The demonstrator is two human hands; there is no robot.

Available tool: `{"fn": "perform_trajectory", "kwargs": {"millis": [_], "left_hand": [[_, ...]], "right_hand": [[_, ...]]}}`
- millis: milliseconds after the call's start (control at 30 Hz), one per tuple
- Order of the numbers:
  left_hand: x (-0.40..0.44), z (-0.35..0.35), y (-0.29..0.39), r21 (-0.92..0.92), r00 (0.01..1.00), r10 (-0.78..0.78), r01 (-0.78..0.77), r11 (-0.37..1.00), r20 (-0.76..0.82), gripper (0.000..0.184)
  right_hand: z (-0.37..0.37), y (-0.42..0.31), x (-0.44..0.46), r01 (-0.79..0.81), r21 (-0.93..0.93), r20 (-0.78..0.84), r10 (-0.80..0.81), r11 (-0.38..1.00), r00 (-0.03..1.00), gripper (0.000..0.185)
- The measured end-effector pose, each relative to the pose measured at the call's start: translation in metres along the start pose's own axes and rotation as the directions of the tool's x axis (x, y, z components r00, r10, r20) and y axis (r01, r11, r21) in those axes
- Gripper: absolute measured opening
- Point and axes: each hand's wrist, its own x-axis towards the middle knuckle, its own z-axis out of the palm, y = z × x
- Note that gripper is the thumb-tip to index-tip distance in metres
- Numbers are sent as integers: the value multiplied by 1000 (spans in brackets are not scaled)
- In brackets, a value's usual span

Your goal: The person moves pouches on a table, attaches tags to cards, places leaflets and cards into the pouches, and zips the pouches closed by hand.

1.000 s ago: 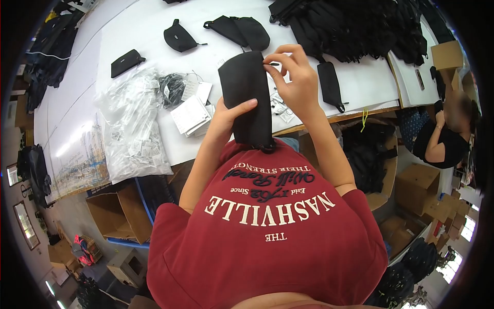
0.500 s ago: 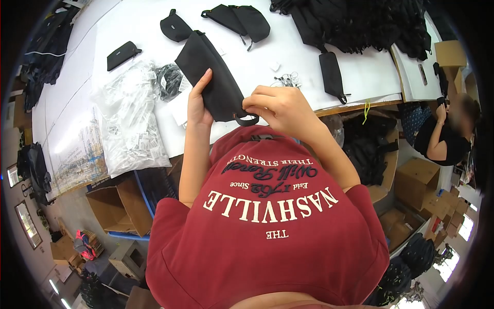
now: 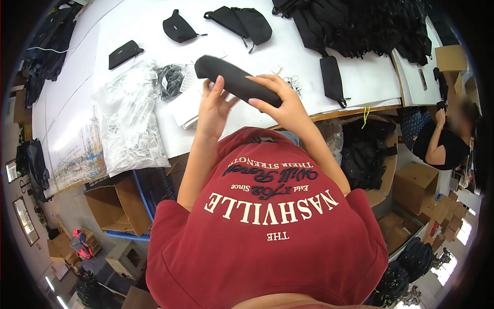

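- At the near table edge: front of a red printed shirt (image 3: 278, 252), both bare forearms reaching past it over the white table (image 3: 368, 80)
- Black pouch (image 3: 231, 80) held up above the table between both hands, slanting down toward the right
- Right hand (image 3: 283, 103): pinching the pouch's lower end, thumb on the near side, fingers over the far side
- Left hand (image 3: 213, 108): thumb and fingertips at the pouch's near edge by its upper end, fingers a bit apart; can't tell how firmly they grip
- Just beyond left forearm: white cards (image 3: 184, 110), clear bag (image 3: 131, 123) of tags to their left
- Past the cards: black cord bundle (image 3: 171, 85)
- Right of the hands: slim black pouch (image 3: 331, 80) flat on table
- Farther back: small pouch (image 3: 122, 55), rounded pouch (image 3: 178, 27), two overlapping pouches (image 3: 242, 23)
- Back right: heap of black pouches (image 3: 355, 26)
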Motion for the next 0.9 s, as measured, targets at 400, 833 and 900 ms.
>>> {"fn": "perform_trajectory", "kwargs": {"millis": [400, 833, 900], "left_hand": [[8, -28, 18, 506, 981, 67, -152, 849, 182, 28], [0, -139, 34, 855, 868, 453, -70, 514, -202, 22], [-2, -135, 34, 830, 876, 432, -70, 553, -215, 20]], "right_hand": [[-52, 48, -2, -347, 182, 267, 294, 920, 918, 42], [-187, 264, -32, -200, 253, -769, 323, 946, 552, 29], [-184, 266, -26, -265, 80, -746, 234, 961, 624, 30]]}}
